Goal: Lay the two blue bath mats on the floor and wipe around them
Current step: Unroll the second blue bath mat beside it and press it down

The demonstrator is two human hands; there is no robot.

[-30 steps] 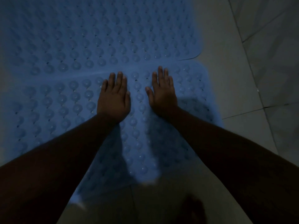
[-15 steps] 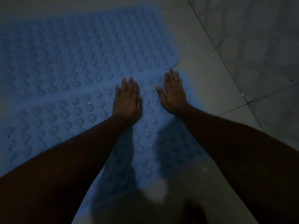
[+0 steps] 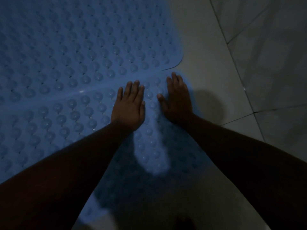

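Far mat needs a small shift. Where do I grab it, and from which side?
Probably at the far mat's rounded near-right corner, coming in from the bare tile floor on the right. That corner's edge curls slightly off the near mat, while both the left hand and right hand lie flat, palms down.

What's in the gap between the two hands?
In the head view, only a strip of the near blue bath mat with its round bumps shows between the left hand and right hand; nothing lies on it.

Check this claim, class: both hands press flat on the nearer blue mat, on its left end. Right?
Not quite. The head view shows the left hand and right hand flat on the nearer blue mat, but at its right end, beside the bare floor tiles.
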